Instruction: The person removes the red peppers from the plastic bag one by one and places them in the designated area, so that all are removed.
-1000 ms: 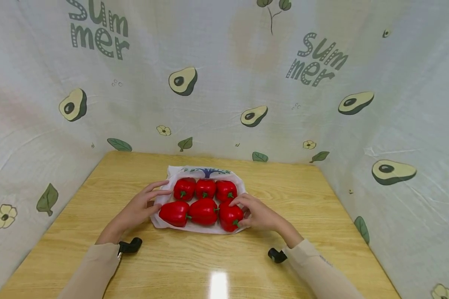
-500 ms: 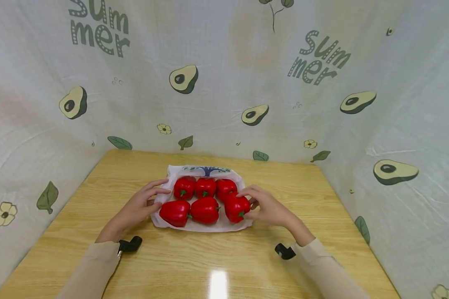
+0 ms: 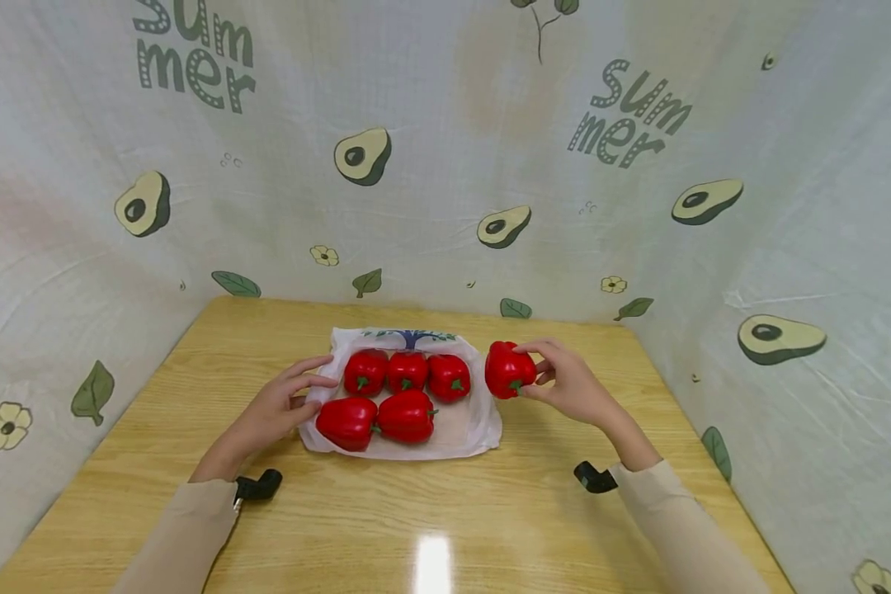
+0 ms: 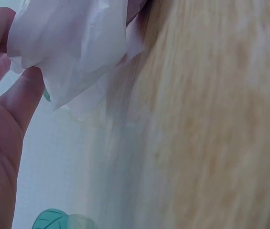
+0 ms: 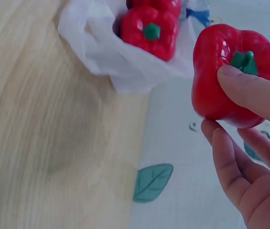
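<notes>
In the head view my right hand (image 3: pixel 568 384) holds a glossy red bell pepper (image 3: pixel 508 370) just above the bag's right edge. The right wrist view shows my thumb on this pepper (image 5: pixel 210 78) beside its green stem, with fingers beneath it. Several more red peppers (image 3: pixel 405 417) lie in two rows in a white plastic bag (image 3: pixel 453 429) with its sides spread low. A bare patch shows at the bag's front right. My left hand (image 3: pixel 271 417) rests at the bag's left rim, fingers spread and gently bent; in the left wrist view the plastic (image 4: pixel 72 52) partly hides its fingertips.
A light wooden table (image 3: pixel 371 520) carries the bag near its middle. Pale cloth (image 3: pixel 431 190) printed with avocados and leaves rises behind the table and along both sides. Black wrist mounts (image 3: pixel 258 487) sit by the cuffs.
My right hand has lifted the front-right bell pepper out of the bag and moved it right and away from me. The left hand has stayed at the bag's left rim.
</notes>
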Action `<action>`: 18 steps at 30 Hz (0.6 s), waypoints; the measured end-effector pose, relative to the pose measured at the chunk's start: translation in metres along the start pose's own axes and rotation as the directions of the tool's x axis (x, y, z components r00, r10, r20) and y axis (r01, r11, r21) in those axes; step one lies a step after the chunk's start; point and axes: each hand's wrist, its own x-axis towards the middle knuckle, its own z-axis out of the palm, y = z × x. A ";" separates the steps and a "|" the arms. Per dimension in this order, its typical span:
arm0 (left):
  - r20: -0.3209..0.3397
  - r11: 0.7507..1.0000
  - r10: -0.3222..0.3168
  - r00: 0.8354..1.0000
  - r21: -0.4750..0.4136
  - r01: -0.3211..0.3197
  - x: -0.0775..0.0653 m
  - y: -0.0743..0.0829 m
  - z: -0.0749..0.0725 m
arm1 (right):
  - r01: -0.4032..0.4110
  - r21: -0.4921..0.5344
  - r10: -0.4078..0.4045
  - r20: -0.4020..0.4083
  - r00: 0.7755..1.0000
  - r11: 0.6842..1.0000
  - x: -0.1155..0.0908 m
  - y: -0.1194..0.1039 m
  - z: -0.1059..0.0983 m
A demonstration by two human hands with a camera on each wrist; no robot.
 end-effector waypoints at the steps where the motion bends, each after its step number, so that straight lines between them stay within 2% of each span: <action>1: -0.001 1.000 -0.005 1.000 0.001 0.005 0.000 0.000 0.000 | -0.012 -0.011 0.012 -0.012 1.000 1.000 0.000 0.003 -0.003; 9: -0.006 1.000 0.000 1.000 0.008 0.000 0.000 0.001 0.000 | -0.092 -0.042 0.089 -0.074 0.993 0.995 0.001 0.029 -0.018; 18: 0.002 1.000 -0.005 1.000 0.007 0.005 0.001 0.000 -0.001 | -0.146 -0.057 0.141 -0.085 0.986 0.988 0.009 0.045 -0.019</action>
